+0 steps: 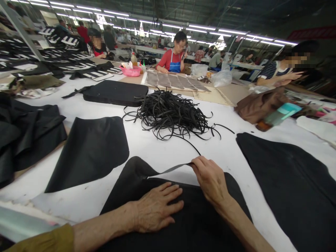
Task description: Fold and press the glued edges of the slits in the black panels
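Note:
A large black sheet (194,224) lies at the bottom centre of the white table (147,143). My left hand (159,208) rests flat on it with fingers spread, holding nothing. Along the sheet's far edge, a thin black strip (174,168) is lifted and curves up from the left corner. My right hand (210,175) has its fingers closed on the end of that strip, just above the sheet. A heap of narrow black strips (173,113) lies beyond both hands, with one loose strip trailing toward my right hand.
Black pieces lie at the left (91,150) and right (286,182). Behind are a black stack (115,91), a pink basket (131,71) and a bottle with a teal cap (278,117). A person in a blue apron (175,64) sits across the table; others are farther back.

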`<action>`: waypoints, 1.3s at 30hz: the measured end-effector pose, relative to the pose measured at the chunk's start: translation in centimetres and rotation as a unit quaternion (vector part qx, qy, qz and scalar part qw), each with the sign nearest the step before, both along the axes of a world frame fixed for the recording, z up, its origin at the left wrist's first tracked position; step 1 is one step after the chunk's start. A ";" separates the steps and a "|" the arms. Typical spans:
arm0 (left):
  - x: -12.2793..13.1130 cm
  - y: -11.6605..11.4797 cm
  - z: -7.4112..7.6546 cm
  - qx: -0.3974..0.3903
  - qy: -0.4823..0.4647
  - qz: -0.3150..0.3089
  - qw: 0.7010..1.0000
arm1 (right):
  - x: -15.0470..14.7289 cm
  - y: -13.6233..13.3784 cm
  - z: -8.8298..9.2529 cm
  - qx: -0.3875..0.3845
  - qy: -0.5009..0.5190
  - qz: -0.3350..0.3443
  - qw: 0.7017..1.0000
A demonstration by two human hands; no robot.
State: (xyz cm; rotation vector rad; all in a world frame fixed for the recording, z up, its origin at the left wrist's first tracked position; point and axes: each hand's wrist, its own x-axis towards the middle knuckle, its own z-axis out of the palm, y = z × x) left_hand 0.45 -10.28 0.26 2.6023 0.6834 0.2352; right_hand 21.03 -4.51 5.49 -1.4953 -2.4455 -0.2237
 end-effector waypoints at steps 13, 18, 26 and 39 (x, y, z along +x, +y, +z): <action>1.7 0.2 3.8 -0.134 -0.101 0.178 0.970 | 0.6 -0.9 2.2 0.082 -0.053 0.112 0.989; 4.6 1.5 2.9 -0.102 -0.089 0.237 0.962 | 0.7 -0.7 2.0 0.048 -0.052 0.123 0.990; 7.8 3.2 1.2 -0.096 -0.004 0.215 0.972 | 1.5 0.9 1.2 -0.133 -0.031 0.031 0.990; 7.7 2.5 0.1 -0.010 0.020 0.145 0.989 | 7.6 -0.7 -0.6 -0.223 0.014 0.000 0.975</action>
